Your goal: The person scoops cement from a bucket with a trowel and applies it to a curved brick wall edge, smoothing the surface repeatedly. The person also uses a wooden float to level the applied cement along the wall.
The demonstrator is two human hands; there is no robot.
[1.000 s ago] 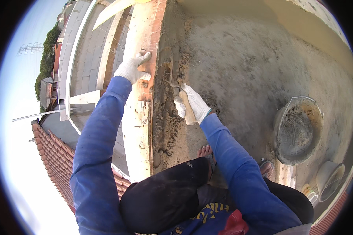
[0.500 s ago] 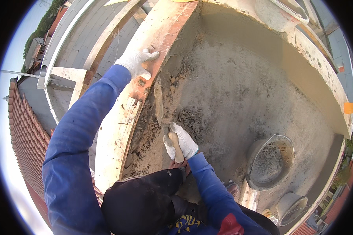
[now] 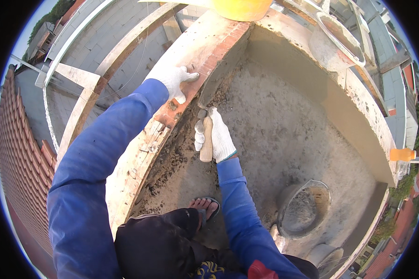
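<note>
In a white knit glove, my left hand rests on the brick-edged top of the low wall, thumb and fingers spread. My right hand, gloved too, is wrapped round the wooden handle of a trowel. The trowel's grey blade points away from me, close along the wall's inner face. I cannot tell whether its whole face touches the wall. Wet-looking grey mortar coats the far part of that face. Nearer to me, rough crumbs of mortar lie along the wall's foot.
A mortar bucket stands on the floor at right, with a smaller pail nearer me. On the wall top sit a yellow bucket, a whitish bucket and an orange bottle. My sandalled foot is below. Roofs lie beyond the wall.
My right hand has moved the trowel forward along the wall's inner face. My left hand stays on the wall top. The view has shifted, bringing the yellow bucket and my foot into fuller sight.
</note>
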